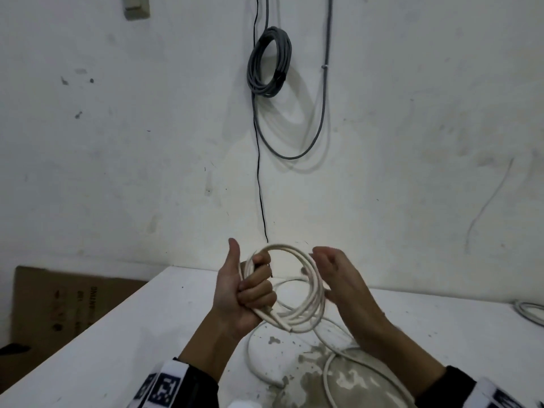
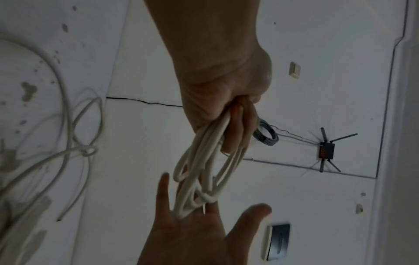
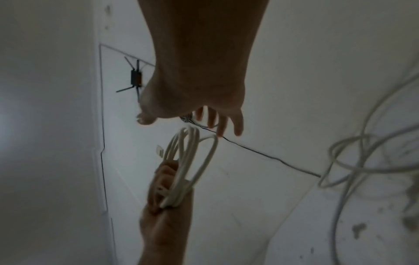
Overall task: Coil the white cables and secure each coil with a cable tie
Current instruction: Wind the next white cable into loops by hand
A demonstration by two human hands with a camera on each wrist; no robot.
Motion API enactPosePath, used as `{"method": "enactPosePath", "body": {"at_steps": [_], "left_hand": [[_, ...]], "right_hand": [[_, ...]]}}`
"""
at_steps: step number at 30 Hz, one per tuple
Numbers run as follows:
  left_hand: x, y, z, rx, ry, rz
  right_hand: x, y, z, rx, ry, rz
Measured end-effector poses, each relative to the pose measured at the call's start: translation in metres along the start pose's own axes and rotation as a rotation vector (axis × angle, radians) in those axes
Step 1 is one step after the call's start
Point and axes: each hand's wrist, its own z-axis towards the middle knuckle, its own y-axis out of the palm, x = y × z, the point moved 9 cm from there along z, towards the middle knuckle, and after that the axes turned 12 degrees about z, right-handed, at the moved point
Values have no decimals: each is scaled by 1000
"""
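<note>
A coil of white cable (image 1: 297,287) with several loops hangs above the white table (image 1: 117,334). My left hand (image 1: 247,290) grips the coil's left side, fingers curled round the loops, thumb pointing up. In the left wrist view the same coil (image 2: 204,170) hangs from the curled fingers (image 2: 238,132). My right hand (image 1: 338,278) is just right of the coil, fingers relaxed and spread, holding nothing. The right wrist view shows its straight fingers (image 3: 223,123) above the coil (image 3: 186,165). The cable's loose remainder (image 1: 332,363) lies on the table below. No cable tie is visible.
A grey cable coil (image 1: 269,61) hangs on the wall behind. A cardboard box (image 1: 59,307) stands left of the table. Another white cable (image 1: 530,313) lies at the table's right edge. A black router (image 2: 326,150) is mounted on the wall.
</note>
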Motion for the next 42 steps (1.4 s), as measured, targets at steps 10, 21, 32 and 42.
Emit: {"method": "enactPosePath", "body": {"at_steps": [10, 21, 32, 42], "left_hand": [[-28, -21, -2, 432, -254, 533], [-51, -23, -5, 464, -422, 673], [-73, -10, -5, 314, -769, 938], [-81, 15, 20, 118, -634, 849]], "right_hand": [[-14, -8, -6, 117, -113, -272], [-1, -17, -6, -23, 62, -405], [-23, 5, -38, -426, -513, -700], [1, -16, -43, -178, -385, -1326]]}}
